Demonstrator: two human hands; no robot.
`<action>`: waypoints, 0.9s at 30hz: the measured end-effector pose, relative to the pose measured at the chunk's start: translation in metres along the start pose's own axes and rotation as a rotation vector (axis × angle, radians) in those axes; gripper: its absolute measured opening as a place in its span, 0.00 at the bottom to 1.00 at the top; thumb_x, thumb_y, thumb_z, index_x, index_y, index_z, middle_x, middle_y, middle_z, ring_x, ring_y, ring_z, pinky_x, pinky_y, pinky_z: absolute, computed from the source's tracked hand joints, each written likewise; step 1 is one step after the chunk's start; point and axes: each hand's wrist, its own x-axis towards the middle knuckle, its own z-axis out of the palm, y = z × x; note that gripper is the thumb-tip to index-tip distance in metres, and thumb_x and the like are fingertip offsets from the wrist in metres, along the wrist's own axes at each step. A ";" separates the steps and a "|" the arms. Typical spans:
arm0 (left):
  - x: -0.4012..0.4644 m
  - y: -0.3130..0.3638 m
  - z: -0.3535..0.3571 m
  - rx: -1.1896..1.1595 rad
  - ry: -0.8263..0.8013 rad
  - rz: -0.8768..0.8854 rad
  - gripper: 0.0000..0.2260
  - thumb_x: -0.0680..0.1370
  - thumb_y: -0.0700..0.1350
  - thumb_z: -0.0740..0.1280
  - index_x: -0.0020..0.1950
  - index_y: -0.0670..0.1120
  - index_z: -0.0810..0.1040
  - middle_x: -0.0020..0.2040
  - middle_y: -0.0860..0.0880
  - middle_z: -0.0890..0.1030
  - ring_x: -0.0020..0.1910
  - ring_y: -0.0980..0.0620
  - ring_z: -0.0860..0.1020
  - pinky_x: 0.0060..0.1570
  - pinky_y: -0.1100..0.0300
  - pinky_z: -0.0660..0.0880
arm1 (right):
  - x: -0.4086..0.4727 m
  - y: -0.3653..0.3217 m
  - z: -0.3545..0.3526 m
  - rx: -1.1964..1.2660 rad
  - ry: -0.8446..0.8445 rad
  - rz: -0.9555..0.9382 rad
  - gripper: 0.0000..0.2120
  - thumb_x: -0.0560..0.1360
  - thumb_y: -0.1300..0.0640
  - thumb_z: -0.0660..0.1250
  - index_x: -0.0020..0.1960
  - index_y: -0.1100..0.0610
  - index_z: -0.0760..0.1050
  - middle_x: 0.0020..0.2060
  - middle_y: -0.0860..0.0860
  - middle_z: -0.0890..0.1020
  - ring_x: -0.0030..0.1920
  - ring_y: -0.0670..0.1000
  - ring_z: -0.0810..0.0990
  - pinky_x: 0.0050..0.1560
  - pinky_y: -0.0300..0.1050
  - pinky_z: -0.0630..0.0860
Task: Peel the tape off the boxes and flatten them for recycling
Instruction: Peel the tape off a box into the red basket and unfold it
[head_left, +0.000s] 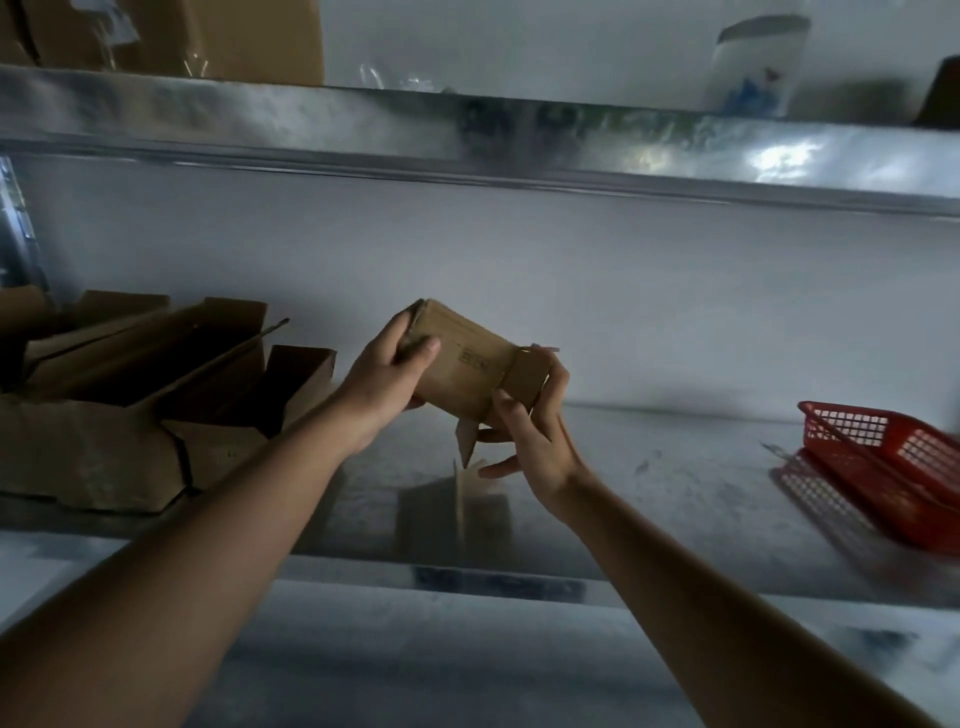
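Gripped at both ends above a metal shelf (675, 483): one small cardboard box (462, 371), tilted, its higher end to the left. Left hand (387, 376) curled round that upper end, thumb across the front face. Right hand (524, 436) pinching the lower end, thumb on the front, fingers wrapped behind a loose flap. Both forearms bare, reaching up and forward. Well to the left of the grip, a heap of opened cardboard boxes (156, 395) on the same shelf, exact count unclear. Far to the right, one red plastic basket (883, 457), tilted, contents not visible. On the upper shelf (519, 135), more cardboard (208, 36) and a white cup (756, 62), blurred.
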 end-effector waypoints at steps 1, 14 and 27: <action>0.002 0.002 0.001 0.040 -0.028 0.009 0.18 0.84 0.55 0.64 0.74 0.65 0.68 0.70 0.51 0.76 0.68 0.45 0.76 0.61 0.41 0.80 | -0.002 -0.001 -0.002 0.024 0.012 0.005 0.24 0.82 0.45 0.61 0.72 0.33 0.51 0.69 0.55 0.70 0.54 0.61 0.86 0.37 0.62 0.84; 0.008 0.016 0.044 0.467 -0.321 0.132 0.28 0.83 0.51 0.67 0.81 0.64 0.61 0.77 0.55 0.69 0.74 0.54 0.69 0.67 0.62 0.66 | -0.005 0.005 -0.046 -0.017 0.514 0.106 0.17 0.84 0.41 0.54 0.65 0.48 0.72 0.58 0.52 0.79 0.61 0.56 0.79 0.65 0.59 0.77; -0.004 0.000 0.104 0.658 -0.480 0.320 0.32 0.77 0.53 0.75 0.78 0.66 0.66 0.65 0.50 0.75 0.64 0.52 0.74 0.62 0.65 0.67 | -0.007 0.029 -0.097 -0.440 0.856 0.379 0.22 0.80 0.42 0.50 0.53 0.56 0.74 0.50 0.57 0.79 0.47 0.56 0.76 0.48 0.51 0.70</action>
